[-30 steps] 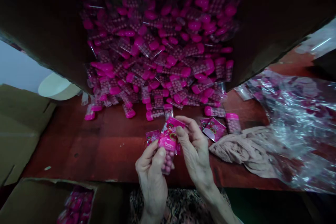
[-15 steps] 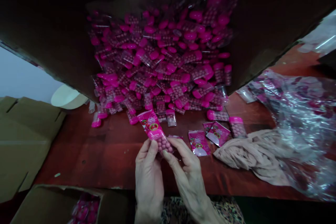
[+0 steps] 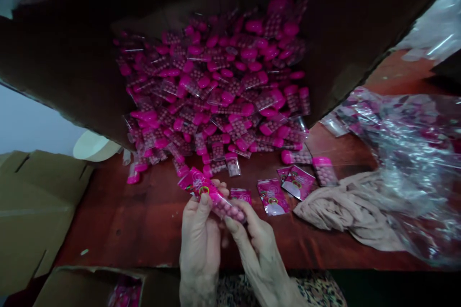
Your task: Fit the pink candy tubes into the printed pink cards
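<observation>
A small clear candy bottle (image 3: pixel 229 209) full of pink balls is held above the table, tilted down to the right. A pink printed wrapper (image 3: pixel 200 183) covers its upper left end. My left hand (image 3: pixel 202 235) is closed on the wrapped end, thumb on top and fingertips showing behind. With thumb and fingers, my right hand (image 3: pixel 257 244) pinches the lower right end. Just behind the hands lie several flat pink sachets (image 3: pixel 272 196). Part of one sachet (image 3: pixel 240 195) shows beside the held bottle.
A large cardboard box (image 3: pixel 345 48) opens towards me, with a heap of pink-capped candy bottles (image 3: pixel 216 100) spilling from it. On the right lie a beige cloth (image 3: pixel 342 204) and crumpled clear plastic (image 3: pixel 406 153). An open carton (image 3: pixel 72 288) stands below the table's front edge, left.
The candy bottle has turned flatter and dropped slightly, its wrapped end swinging left and down. My left hand has shifted up along the wrapper. The whole view has shifted a little.
</observation>
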Demonstrator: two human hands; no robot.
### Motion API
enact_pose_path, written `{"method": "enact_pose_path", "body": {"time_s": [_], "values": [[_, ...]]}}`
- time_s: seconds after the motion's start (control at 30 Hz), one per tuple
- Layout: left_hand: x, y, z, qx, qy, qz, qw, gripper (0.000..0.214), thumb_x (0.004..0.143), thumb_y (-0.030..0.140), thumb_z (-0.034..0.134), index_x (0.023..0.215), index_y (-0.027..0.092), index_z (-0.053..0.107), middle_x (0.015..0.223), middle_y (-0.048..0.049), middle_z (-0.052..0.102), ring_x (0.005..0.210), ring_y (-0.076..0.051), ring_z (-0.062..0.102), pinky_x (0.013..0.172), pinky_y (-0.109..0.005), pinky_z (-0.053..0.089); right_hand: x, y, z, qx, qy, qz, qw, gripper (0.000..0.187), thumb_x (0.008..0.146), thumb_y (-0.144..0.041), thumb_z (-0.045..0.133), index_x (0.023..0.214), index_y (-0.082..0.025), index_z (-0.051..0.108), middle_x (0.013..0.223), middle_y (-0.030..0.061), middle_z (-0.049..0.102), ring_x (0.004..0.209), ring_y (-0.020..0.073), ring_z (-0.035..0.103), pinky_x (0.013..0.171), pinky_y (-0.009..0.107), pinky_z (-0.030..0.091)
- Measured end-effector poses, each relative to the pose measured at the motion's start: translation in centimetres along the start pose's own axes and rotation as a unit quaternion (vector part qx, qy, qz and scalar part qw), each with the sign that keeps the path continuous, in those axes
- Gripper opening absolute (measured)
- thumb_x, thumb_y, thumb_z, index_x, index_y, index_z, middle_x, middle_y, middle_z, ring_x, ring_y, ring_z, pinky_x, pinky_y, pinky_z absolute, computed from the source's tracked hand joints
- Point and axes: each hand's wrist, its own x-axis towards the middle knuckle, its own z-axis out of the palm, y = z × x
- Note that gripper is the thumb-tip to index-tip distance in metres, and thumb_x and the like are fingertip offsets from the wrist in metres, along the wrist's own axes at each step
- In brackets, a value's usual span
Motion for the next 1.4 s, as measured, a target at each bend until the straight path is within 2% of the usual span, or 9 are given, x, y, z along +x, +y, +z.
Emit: {"method": "enact_pose_path", "body": {"time_s": [0.1, 0.3, 0.47, 0.67, 0.87, 1.07, 1.13, 1.27, 1.4], "values": [[-0.4, -0.5, 0.2, -0.007, -0.043, -0.022, 0.999, 0.022, 0.065, 0.032, 0.074, 0.083, 0.018, 0.070, 0.082, -0.0058, 0.070, 0.057, -0.012, 0.062, 0.049, -0.021, 0.049, -0.1, -0.2, -0.1, 0.003, -0.007, -0.015, 1.000, 0.021, 0.093, -0.027, 0.039, 0.091, -0.016, 0.056, 0.067, 0.0014, 0.064, 0.052, 0.0119, 0.062, 0.048, 0.019, 0.048], [-1.5, -1.0, 0.9, -0.013, -0.115, -0.052, 0.992, 0.012, 0.071, 0.026, 0.069, 0.076, 0.016, 0.070, 0.077, -0.0049, 0.067, 0.052, -0.008, 0.057, 0.063, -0.024, 0.053, -1.2, -0.1, -0.5, -0.081, 0.042, -0.114, 0.989, 0.024, 0.092, -0.022, 0.038, 0.112, -0.016, 0.050, 0.081, 0.0060, 0.070, 0.063, 0.0153, 0.068, 0.056, 0.019, 0.054], [-1.8, -0.7, 0.1, -0.004, -0.131, -0.046, 0.990, 0.011, 0.069, 0.025, 0.070, 0.075, 0.016, 0.070, 0.085, -0.0076, 0.067, 0.071, -0.016, 0.064, 0.067, -0.025, 0.053, -1.6, 0.1, -0.5, -0.097, 0.046, -0.139, 0.984, 0.027, 0.092, -0.023, 0.039, 0.118, -0.018, 0.047, 0.088, 0.0063, 0.071, 0.061, 0.0156, 0.068, 0.061, 0.022, 0.055], [-1.0, -0.2, -0.2, -0.021, -0.122, 0.001, 0.992, 0.015, 0.075, 0.031, 0.065, 0.079, 0.018, 0.069, 0.086, -0.0081, 0.066, 0.090, -0.022, 0.062, 0.061, -0.024, 0.052, -0.9, -0.8, -0.1, -0.008, -0.018, -0.077, 0.997, 0.017, 0.091, -0.022, 0.037, 0.089, -0.019, 0.053, 0.065, 0.0007, 0.061, 0.051, 0.0117, 0.061, 0.048, 0.018, 0.047], [-1.8, -0.8, 0.3, -0.004, -0.146, -0.028, 0.989, 0.014, 0.074, 0.034, 0.065, 0.075, 0.020, 0.068, 0.087, -0.0063, 0.068, 0.069, -0.015, 0.063, 0.062, -0.023, 0.052, -2.4, -0.1, 1.0, -0.012, 0.079, -0.001, 0.997, 0.026, 0.089, -0.035, 0.043, 0.100, -0.019, 0.061, 0.075, 0.0057, 0.069, 0.058, 0.0157, 0.065, 0.052, 0.021, 0.050], [-2.2, -1.4, -0.3, 0.000, -0.118, -0.019, 0.993, 0.016, 0.072, 0.034, 0.068, 0.078, 0.020, 0.071, 0.082, -0.0080, 0.071, 0.073, -0.018, 0.065, 0.065, -0.025, 0.053, -2.4, -0.1, 1.2, 0.051, 0.123, 0.082, 0.988, 0.037, 0.083, -0.048, 0.052, 0.101, -0.017, 0.064, 0.079, 0.0084, 0.068, 0.067, 0.0182, 0.065, 0.062, 0.025, 0.053], [-2.0, -1.2, -0.6, -0.001, -0.089, -0.003, 0.996, 0.022, 0.069, 0.038, 0.070, 0.084, 0.021, 0.071, 0.087, -0.0085, 0.071, 0.068, -0.017, 0.065, 0.055, -0.021, 0.053, -1.7, -0.8, 1.1, 0.131, 0.080, 0.117, 0.981, 0.032, 0.082, -0.048, 0.053, 0.085, -0.017, 0.063, 0.062, 0.0026, 0.060, 0.053, 0.0135, 0.059, 0.051, 0.021, 0.050], [-1.6, -0.2, -1.2, 0.017, -0.071, 0.049, 0.996, 0.033, 0.067, 0.043, 0.070, 0.091, 0.019, 0.072, 0.095, -0.0127, 0.071, 0.059, -0.015, 0.062, 0.035, -0.015, 0.043, -0.7, -2.0, 0.9, 0.288, -0.014, 0.194, 0.938, 0.034, 0.083, -0.050, 0.051, 0.069, -0.018, 0.052, 0.044, -0.0086, 0.035, 0.033, 0.0039, 0.029, 0.028, 0.012, 0.024], [-1.6, -0.5, -1.4, 0.014, -0.083, 0.034, 0.996, 0.038, 0.069, 0.042, 0.069, 0.098, 0.017, 0.071, 0.099, -0.0159, 0.070, 0.037, -0.003, 0.046, 0.030, -0.012, 0.036, -1.2, -1.5, 1.2, 0.249, 0.028, 0.176, 0.952, 0.035, 0.082, -0.052, 0.052, 0.072, -0.018, 0.055, 0.046, -0.0056, 0.044, 0.030, 0.0047, 0.033, 0.026, 0.014, 0.026]]}}
